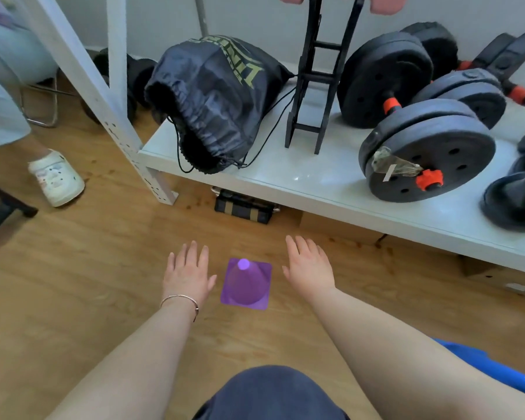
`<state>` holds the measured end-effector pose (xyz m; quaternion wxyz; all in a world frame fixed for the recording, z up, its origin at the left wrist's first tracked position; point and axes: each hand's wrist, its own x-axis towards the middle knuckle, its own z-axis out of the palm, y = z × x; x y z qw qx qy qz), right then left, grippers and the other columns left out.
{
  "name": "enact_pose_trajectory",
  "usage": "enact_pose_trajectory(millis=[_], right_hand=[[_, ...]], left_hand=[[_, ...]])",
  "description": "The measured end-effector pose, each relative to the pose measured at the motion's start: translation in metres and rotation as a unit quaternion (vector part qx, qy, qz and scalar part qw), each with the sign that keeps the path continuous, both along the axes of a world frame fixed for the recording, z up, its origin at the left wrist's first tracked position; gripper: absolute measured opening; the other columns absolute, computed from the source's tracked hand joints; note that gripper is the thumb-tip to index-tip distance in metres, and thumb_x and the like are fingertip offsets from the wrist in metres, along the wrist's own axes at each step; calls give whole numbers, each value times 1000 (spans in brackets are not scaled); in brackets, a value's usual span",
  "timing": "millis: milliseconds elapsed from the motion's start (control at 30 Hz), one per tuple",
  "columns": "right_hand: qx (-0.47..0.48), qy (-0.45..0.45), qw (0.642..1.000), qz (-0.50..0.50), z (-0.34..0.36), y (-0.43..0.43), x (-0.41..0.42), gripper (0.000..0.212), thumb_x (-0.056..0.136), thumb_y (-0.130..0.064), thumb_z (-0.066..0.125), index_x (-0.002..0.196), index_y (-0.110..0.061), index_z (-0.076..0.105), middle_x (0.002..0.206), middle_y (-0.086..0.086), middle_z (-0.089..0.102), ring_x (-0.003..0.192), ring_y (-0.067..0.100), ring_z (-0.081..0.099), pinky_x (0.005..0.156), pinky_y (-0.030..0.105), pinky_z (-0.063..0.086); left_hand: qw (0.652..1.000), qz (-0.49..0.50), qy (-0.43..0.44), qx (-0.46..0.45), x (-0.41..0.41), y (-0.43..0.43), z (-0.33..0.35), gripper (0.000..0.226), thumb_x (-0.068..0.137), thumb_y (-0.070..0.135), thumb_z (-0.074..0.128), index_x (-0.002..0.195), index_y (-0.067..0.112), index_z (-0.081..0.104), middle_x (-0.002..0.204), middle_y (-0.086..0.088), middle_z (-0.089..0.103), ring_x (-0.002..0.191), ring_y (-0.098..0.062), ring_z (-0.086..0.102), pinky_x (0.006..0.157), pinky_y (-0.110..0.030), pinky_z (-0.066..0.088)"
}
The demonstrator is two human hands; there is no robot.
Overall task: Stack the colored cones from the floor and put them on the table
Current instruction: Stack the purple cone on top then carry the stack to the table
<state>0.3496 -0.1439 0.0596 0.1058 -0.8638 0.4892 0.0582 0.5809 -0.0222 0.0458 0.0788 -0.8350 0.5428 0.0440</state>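
Both hands, left [188, 272] and right [309, 269], flat, palms down, grip released, flanking upright purple cone [245, 284].

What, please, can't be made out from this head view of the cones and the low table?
- Blue cone: mostly hidden behind the right forearm and cut by the right edge; whether it is one cone or a stack is unclear.
- Purple cone: seen from above, so nested cones cannot be ruled out.
- Table: its right end is cut off by the frame edge.
- Box under the table: shadowed, unidentifiable.

Wood floor [73, 283] w/ purple cone [245, 284]; white shelf [315, 183] w/ drawstring bag [215, 98], dumbbells [422, 147], blk stand [319, 86].
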Motion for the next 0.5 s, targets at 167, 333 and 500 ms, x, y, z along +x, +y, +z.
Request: enact_pose_trajectory(millis=[167,333,500], right_hand=[[77,23,997,-19,-46,11,20,66,88,-39,59,144,-17,32,142,9,45,130,33,43,99,44,43],[221,17,975,1,-79,19,36,81,88,-45,62,153,-20,21,150,11,40,131,35,45,102,44,45],[288,-2,958,-18,-91,14,42,81,88,-42,65,152,-20,21,130,16,57,118,34,56,94,38,46]], left_hand=[[997,-26,42,52,4,-10,-45,75,91,50,48,152,20,17,161,-8,17,149,-24,16,120,-46,14],[990,-67,99,77,2,-16,-77,76,90,46,52,151,20,15,159,-4,22,148,-22,18,120,-44,14],[981,-106,134,93,5,-19,-96,77,88,44,56,150,21,17,157,1,29,147,-17,21,119,-43,14]])
